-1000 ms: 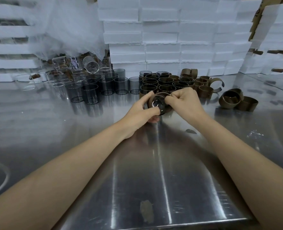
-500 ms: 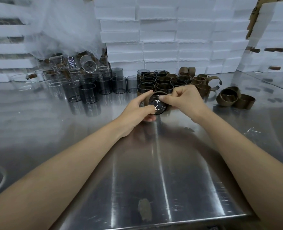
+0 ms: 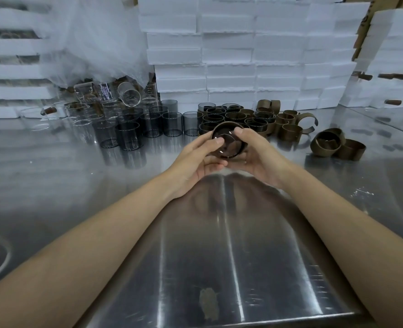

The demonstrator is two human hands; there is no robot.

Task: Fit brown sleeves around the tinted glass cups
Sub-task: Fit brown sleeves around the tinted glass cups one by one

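Both hands hold one tinted glass cup [image 3: 228, 144] above the steel table, its base tilted toward me and a brown sleeve wrapped round its wall. My left hand [image 3: 197, 162] grips it from the left with the thumb on the base. My right hand [image 3: 258, 155] grips it from the right, thumb on the upper rim. Behind it stand several sleeved cups [image 3: 221, 118]. Bare tinted cups [image 3: 129, 136] stand to the left. Loose brown sleeves [image 3: 337, 144] lie to the right.
Clear glass cups [image 3: 129, 93] and a plastic bag pile up at the back left. White foam boxes [image 3: 243, 55] are stacked along the back. The steel table [image 3: 219, 245] runs to a front edge near me; a curved rim shows at far left.
The cup has turned in my hands so its base faces me more. My right hand has rolled from over the cup to its right side, palm up; my left thumb moved onto the base.
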